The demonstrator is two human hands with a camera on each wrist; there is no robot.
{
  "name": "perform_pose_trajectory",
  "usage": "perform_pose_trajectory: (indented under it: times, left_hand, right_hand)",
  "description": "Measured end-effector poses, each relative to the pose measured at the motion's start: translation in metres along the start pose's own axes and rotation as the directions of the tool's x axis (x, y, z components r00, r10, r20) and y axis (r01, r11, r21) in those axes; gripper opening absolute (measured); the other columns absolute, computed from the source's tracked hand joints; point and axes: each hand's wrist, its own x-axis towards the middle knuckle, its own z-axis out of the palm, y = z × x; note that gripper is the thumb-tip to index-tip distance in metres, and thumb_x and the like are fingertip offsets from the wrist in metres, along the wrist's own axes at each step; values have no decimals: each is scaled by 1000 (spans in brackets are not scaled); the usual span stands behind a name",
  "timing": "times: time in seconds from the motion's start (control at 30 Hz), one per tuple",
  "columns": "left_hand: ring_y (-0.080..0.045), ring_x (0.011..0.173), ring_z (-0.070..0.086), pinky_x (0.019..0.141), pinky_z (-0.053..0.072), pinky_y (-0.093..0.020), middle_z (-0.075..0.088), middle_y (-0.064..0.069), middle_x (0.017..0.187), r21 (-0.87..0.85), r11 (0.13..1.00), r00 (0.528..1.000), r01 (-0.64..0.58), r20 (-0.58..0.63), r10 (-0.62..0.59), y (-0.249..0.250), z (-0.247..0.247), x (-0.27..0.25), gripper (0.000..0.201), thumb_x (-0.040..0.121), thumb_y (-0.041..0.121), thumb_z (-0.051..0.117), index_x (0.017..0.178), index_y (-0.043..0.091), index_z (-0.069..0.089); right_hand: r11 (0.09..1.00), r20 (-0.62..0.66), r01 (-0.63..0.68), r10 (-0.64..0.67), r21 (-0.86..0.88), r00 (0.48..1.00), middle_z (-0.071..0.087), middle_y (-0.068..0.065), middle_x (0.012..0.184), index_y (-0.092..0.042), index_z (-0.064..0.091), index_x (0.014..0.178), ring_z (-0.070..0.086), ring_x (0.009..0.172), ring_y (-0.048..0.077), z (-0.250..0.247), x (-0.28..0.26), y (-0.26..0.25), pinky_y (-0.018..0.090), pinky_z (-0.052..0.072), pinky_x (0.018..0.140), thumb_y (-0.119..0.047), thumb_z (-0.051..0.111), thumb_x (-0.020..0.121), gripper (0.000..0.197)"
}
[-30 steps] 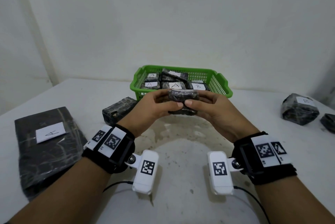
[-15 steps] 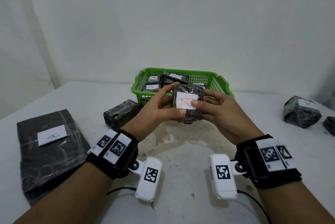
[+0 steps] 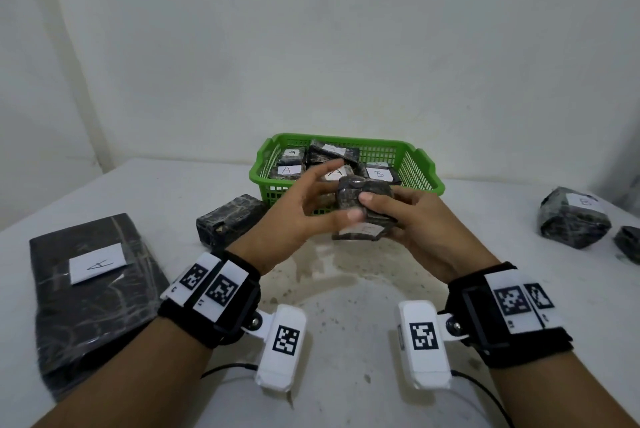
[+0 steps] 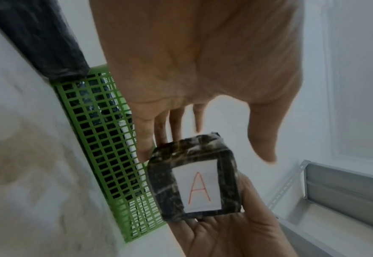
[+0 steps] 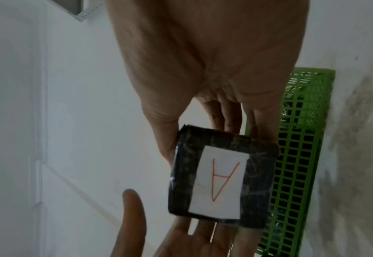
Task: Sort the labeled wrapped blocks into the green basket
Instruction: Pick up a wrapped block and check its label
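A small black wrapped block [image 3: 363, 206] hangs just in front of the green basket [image 3: 429, 188]. My right hand [image 3: 381, 209] grips it, thumb over the top and fingers behind. Its white label with a red A [image 4: 199, 186] faces down toward the wrists and shows plainly in the right wrist view on the block [image 5: 223, 180]. My left hand [image 3: 325, 195] is spread, with straight fingers [image 4: 157, 132] touching the block's far side and the thumb held apart. The basket holds several black blocks labelled A and B [image 3: 379, 174].
A big flat black package labelled A [image 3: 90, 289] lies at the left. A black block [image 3: 228, 219] sits by the basket's left corner. At the right stand a labelled wrapped block [image 3: 575, 219] and another dark piece [image 3: 628, 247]. The wall is close behind the basket.
The block was turned up to show its A label, then tipped back so the label faces down. My left fingers have straightened off it; the right hand keeps its grip.
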Motion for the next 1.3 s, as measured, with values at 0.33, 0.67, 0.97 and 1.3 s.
perform_pose_trajectory:
  times: [0.33,0.67,0.97,1.3]
  left_hand:
    - [-22,87,76,77,59,-27,79,-8,96,-95,992,988,82,-122,-94,-8,-5,7,26,96,19,68,111,-2,74]
    - [-30,119,68,108,51,-48,74,-11,122,-157,983,994,98,-41,-106,-5,-2,5,47,81,33,79,121,7,73]
    - [-33,117,68,102,55,-46,72,-21,119,-154,985,992,81,-81,-95,-8,-2,6,54,75,38,78,115,3,74]
    - [-35,110,71,97,58,-44,77,-16,111,-133,977,972,169,-141,-188,-3,-2,5,45,83,41,76,111,6,77]
  right_hand:
    - [999,79,-43,40,31,996,79,13,113,0,74,117,74,98,17,-2,2,1,29,57,93,-25,82,69,54]
    - [999,68,-13,15,-31,998,78,10,121,-4,73,122,72,118,22,-5,1,0,35,54,105,-30,84,67,62]
    - [998,117,-21,27,-53,993,76,14,122,-7,76,118,72,112,19,-2,-2,-1,38,53,108,-33,81,71,54]
    - [970,114,31,-3,-243,994,76,1,124,-23,65,135,73,114,18,-6,2,3,35,58,98,-33,98,66,77]
